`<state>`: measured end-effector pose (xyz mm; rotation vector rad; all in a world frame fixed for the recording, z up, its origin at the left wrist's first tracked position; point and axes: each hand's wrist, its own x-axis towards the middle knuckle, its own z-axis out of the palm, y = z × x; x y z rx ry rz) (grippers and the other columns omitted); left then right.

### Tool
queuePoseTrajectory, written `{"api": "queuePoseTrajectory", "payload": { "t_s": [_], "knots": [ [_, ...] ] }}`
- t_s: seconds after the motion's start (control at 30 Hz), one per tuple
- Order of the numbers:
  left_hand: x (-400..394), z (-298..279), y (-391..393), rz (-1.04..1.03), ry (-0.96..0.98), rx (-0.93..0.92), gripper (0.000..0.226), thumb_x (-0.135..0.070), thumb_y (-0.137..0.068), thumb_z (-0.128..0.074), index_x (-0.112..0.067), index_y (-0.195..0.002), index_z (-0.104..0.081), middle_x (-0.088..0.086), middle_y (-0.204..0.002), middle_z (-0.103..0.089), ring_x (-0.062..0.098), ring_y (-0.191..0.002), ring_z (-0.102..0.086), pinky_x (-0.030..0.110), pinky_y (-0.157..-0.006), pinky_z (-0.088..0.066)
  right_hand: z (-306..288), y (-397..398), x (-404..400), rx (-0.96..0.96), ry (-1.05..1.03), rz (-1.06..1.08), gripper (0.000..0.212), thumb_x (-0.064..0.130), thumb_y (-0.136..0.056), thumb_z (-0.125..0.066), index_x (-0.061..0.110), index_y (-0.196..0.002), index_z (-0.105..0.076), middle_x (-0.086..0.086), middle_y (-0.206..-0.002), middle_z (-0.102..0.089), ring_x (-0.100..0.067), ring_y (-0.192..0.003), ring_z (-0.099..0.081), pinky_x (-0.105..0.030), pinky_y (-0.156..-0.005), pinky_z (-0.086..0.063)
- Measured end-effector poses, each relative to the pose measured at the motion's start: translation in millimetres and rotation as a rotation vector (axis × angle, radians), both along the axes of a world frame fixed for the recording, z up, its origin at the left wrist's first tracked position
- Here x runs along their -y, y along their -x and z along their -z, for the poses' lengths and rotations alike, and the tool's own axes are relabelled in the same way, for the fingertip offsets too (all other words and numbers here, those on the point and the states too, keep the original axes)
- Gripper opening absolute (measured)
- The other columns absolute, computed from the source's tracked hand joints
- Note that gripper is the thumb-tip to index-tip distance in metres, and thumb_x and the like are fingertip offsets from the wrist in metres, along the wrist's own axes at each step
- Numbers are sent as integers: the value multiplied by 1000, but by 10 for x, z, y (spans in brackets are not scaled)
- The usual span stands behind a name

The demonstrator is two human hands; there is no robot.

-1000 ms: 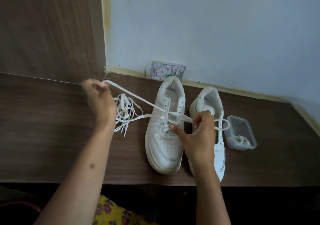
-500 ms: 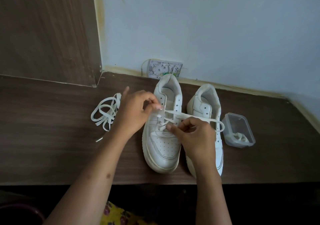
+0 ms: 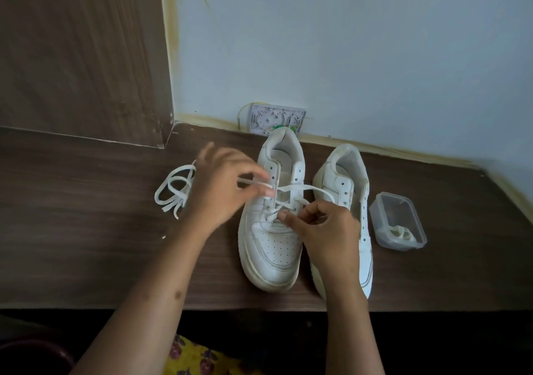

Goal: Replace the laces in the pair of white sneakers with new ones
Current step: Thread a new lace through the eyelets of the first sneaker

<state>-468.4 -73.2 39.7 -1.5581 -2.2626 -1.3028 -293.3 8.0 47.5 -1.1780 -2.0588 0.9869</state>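
While two white sneakers stand side by side on the brown wooden table (image 3: 86,230), both hands work at the left sneaker (image 3: 272,230). Its toe points toward the person and its heel is near the wall. A white lace (image 3: 291,187) crosses the lower holes of this shoe, and the top holes are bare. The left hand (image 3: 222,193) is a bit blurry. Its thumb and fingers pinch one end of the lace beside the holes on the left side of the shoe. The right hand (image 3: 323,230) has its fingers curled, and they pinch the other part of the lace, which loops out to the right over the gap between the shoes. The right sneaker (image 3: 346,178) stands just beside the first one, partly hidden by the right hand, and no lace shows in the holes that can be seen. A loose bunch of white lace (image 3: 173,193) lies on the table to the left of the left hand. A small clear plastic box (image 3: 399,221) sits to the right of the shoes with something pale inside. A small white printed card (image 3: 277,118) leans on the blue wall (image 3: 375,43) behind the shoes.
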Motion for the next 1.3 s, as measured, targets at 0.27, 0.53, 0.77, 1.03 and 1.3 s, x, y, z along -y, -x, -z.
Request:
{"api": "queuePoseTrajectory", "payload": {
  "t_s": [0.27, 0.53, 0.77, 1.03, 1.3],
  "knots": [
    [76, 75, 265, -474, -209, 2, 10, -25, -94, -60, -19, -88, -67, -1, -83, -70, 28, -78, -63, 49, -107, -30, -6, 4, 13, 6, 12, 12, 32, 40, -64, -89, 21, -62, -65, 7, -60, -65, -7, -57, -61, -26, -59, -52],
    [146, 56, 280, -315, -90, 108, 24, -42, -86, -68, -25, -102, -69, -12, -100, -63, 13, -96, -57, 47, -96, -41, -24, 5, 28, 15, -6, 10, 31, 40, -64, -90, 21, -62, -65, 6, -59, -65, -8, -57, -62, -26, -58, -53],
    [-12, 107, 40, -46, 92, -25, 16, -55, -80, -64, -39, -77, -68, -18, -80, -67, 3, -94, -57, 49, -119, -5, -12, -3, 14, 2, 10, 12, 32, 39, -63, -90, 20, -62, -65, 5, -59, -65, -9, -56, -61, -28, -58, -53],
    [58, 70, 100, -253, 176, 6, 22, -41, -76, -78, -39, -97, -71, -18, -90, -66, 9, -100, -57, 56, -117, -2, -8, -2, 26, 6, 13, 21, 33, 39, -63, -90, 20, -62, -65, 6, -59, -65, -10, -57, -62, -31, -60, -54],
    [133, 115, 171, 7, 239, -46, 107, -66, -46, -81, -53, -142, -34, -15, -150, -30, 18, -141, -16, 69, -112, 7, -12, 2, 34, -11, 33, -3, 29, 35, -66, -89, 20, -64, -65, 4, -62, -66, -11, -60, -62, -32, -61, -54]
  ]
}}
